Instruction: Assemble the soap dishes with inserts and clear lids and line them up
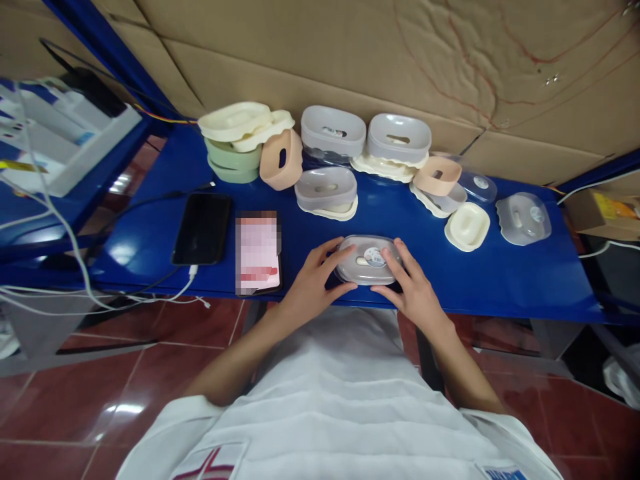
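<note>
I am cupping the clear-lidded soap box (369, 259) at the bench's (500, 280) near edge, left hand (313, 283) and right hand (413, 287) gripping opposite ends; pressing evenly should seat the lid squarely.

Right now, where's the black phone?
In the head view, the black phone lies face up on the blue table, left of the hands, beside the blurred-screen phone.
</note>
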The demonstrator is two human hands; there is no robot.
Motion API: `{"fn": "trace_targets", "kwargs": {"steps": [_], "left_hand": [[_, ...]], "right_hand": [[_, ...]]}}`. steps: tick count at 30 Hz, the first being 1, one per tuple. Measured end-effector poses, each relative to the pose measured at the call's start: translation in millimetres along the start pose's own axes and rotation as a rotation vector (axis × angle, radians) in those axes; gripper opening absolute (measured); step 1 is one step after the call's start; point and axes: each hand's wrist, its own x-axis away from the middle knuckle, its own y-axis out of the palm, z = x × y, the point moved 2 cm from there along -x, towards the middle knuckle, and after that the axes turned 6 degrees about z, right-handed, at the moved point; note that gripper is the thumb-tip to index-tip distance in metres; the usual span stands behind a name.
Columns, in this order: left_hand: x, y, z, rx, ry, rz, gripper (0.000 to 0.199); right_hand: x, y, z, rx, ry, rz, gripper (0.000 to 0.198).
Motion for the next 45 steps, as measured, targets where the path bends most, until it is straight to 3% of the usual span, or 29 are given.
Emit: {"fn": "trace_targets", "kwargs": {"steps": [14,18,21,26,29,32,34,36,41,45], "left_hand": [[-1,-2,2,0.005,0.015,-0.035,0.066],[-2,-2,8,-0.040,0.016,-0.121,0.079],[-3,-3,13,-0.100,0.003,-0.178,0.080],[-4,-3,15,-0.148,0.015,-0.179,0.061],[-3,-2,15,-0.186,0.054,-0.186,0.052],[-2,-2,14,-0.195,0.080,-0.178,0.045],[-2,-2,14,-0.189,0.087,-0.175,0.042],[-2,-1,14,-0.187,0.094,-0.174,0.041],[-1,0,14,-0.195,0.092,-0.146,0.048],[0,0,14,-0.170,0.105,-0.080,0.054]], "right_hand": [[7,1,-4,0.073,-0.032,0.059,0.085],[26,-11,0,0.088,-0.003,0.083,0.082],[63,-34,14,0.192,0.142,0.156,0.075],[123,-80,52,0.468,0.553,0.407,0.073],[134,-96,81,0.620,0.744,0.520,0.082],[123,-100,108,0.722,0.834,0.539,0.091],[104,-95,120,0.770,0.819,0.535,0.098],[78,-84,122,0.747,0.716,0.496,0.097],[17,-41,97,0.511,0.423,0.153,0.070],[7,-27,60,0.343,0.338,0.122,0.040]]}}
